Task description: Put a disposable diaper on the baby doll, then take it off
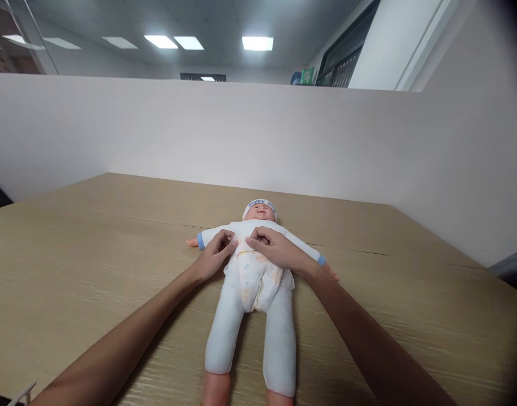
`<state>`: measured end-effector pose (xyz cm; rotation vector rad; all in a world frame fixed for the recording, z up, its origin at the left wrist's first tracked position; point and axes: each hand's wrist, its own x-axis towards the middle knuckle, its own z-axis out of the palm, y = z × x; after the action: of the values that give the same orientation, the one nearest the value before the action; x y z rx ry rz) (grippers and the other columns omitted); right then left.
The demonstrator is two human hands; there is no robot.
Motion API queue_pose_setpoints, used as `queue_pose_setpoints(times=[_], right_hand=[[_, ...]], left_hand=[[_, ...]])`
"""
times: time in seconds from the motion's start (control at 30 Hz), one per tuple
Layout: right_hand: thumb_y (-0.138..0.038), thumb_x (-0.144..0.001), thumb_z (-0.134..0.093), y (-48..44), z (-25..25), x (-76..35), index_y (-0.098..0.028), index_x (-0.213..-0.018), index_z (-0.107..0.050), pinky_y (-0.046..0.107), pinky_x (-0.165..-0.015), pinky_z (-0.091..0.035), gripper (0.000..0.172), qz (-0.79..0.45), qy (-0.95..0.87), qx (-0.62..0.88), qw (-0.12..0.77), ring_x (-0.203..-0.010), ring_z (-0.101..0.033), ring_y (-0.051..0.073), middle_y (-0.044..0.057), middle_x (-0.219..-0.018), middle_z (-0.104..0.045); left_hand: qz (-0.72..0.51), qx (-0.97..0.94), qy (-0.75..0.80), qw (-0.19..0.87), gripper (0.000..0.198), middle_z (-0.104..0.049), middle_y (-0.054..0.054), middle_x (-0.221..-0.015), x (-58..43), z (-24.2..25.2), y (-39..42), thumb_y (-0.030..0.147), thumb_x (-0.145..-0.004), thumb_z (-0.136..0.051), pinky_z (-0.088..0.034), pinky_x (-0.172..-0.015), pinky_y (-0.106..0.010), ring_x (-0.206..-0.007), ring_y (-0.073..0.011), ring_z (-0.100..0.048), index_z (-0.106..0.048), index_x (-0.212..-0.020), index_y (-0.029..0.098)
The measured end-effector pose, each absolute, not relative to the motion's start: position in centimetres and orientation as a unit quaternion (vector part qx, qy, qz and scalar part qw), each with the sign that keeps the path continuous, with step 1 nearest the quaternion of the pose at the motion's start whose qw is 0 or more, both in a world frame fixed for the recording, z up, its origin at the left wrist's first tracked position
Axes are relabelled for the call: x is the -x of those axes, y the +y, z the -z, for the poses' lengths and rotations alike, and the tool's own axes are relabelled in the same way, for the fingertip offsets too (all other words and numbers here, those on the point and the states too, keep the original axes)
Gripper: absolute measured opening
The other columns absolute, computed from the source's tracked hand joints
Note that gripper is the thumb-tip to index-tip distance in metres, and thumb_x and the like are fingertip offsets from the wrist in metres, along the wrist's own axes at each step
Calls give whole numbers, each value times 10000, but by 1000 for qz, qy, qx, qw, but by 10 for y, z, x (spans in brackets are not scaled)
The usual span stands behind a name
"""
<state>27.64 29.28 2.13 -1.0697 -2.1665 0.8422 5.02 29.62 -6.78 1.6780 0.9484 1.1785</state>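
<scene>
A baby doll [279,338] in a white suit with blue cuffs and a white cap lies face up on the wooden table, its legs toward me. Around its hips is a white diaper [252,276] with faint coloured prints, its front lying up over the belly. My left hand [218,251] pinches the diaper's upper edge on the left side of the doll's belly. On the other side my right hand [275,247] has its thumb and fingers closed at the same edge. The material between the fingertips is mostly hidden.
The wide wooden table [93,259] has thin seams across it. A white partition wall [199,129] rises behind its far edge. Dark items stand at the far left and right edges, and a pale thin object [23,393] shows at bottom left.
</scene>
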Motion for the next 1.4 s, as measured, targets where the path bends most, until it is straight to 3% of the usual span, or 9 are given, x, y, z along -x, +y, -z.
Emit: queue_pose_setpoints(times=[0.2,0.37,0.5,0.63,0.77,0.87,1.03,1.23,1.4], right_hand=[[-454,-1008,-629,294,-14,-278,-235,-816,-549,333,-729,-391,301,-280,-813,412,301,-763,-475,168,-30,-823,-570],[-345,-927,-690,304,-5,-282,-239,-1006,-574,321,-739,-439,176,-264,-805,413,334,-764,-510,161,-31,-910,-598],[-149,-919,-565,284,-9,-283,-245,-1041,-590,326,-796,-475,157,-195,-792,411,407,-868,-577,189,10,-1016,-625],[-25,-906,-485,216,-17,-286,-243,-986,-596,344,-901,-487,257,-149,-828,344,418,-976,-622,211,33,-1022,-637],[-39,-940,-539,153,-9,-298,-240,-1025,-608,319,-853,-489,229,-224,-893,304,243,-911,-652,190,11,-991,-676],[-73,-960,-582,138,4,-310,-233,-1010,-617,315,-836,-477,171,-213,-890,355,192,-913,-654,193,9,-986,-687],[-244,-1046,-633,145,22,-304,-241,-901,-557,302,-711,-417,163,-165,-823,484,247,-786,-628,185,-6,-870,-669],[-291,-1018,-745,147,44,-287,-238,-908,-558,309,-645,-367,223,-42,-772,553,312,-658,-606,185,-31,-733,-629],[-230,-984,-782,147,48,-290,-231,-864,-579,321,-679,-392,236,-1,-784,533,319,-725,-612,205,-3,-795,-648]], left_hand=[[-475,-657,401,427,475,-520,22,-906,-59,70,293,702,-1009,-571,-445,-780,-305,-847,-174,-485,-543,-1020,228],[-487,-682,466,285,327,-584,-27,-1026,-60,64,287,526,-1048,-587,-459,-895,-360,-944,-205,-524,-609,-1155,217],[-534,-674,475,189,235,-668,-68,-1197,-61,41,258,407,-1058,-593,-473,-953,-384,-1008,-220,-567,-646,-1210,236],[-456,-793,349,203,154,-735,-14,-1004,-52,22,206,315,-1097,-540,-465,-879,-346,-870,-183,-616,-674,-1067,243],[-294,-863,347,219,186,-752,20,-948,-41,25,173,363,-1096,-569,-417,-916,-367,-831,-174,-634,-696,-1018,251],[-284,-827,412,254,219,-743,5,-936,-41,33,172,450,-1055,-633,-419,-876,-362,-860,-204,-645,-671,-1009,239],[-294,-787,483,247,453,-647,13,-795,-54,38,184,639,-924,-752,-367,-714,-332,-725,-205,-550,-545,-895,236],[-295,-795,483,217,451,-583,20,-756,-58,42,187,574,-946,-737,-337,-743,-328,-742,-201,-512,-492,-783,233],[-313,-798,452,246,423,-554,35,-717,-58,48,188,507,-973,-722,-340,-739,-318,-724,-179,-498,-516,-744,218]])
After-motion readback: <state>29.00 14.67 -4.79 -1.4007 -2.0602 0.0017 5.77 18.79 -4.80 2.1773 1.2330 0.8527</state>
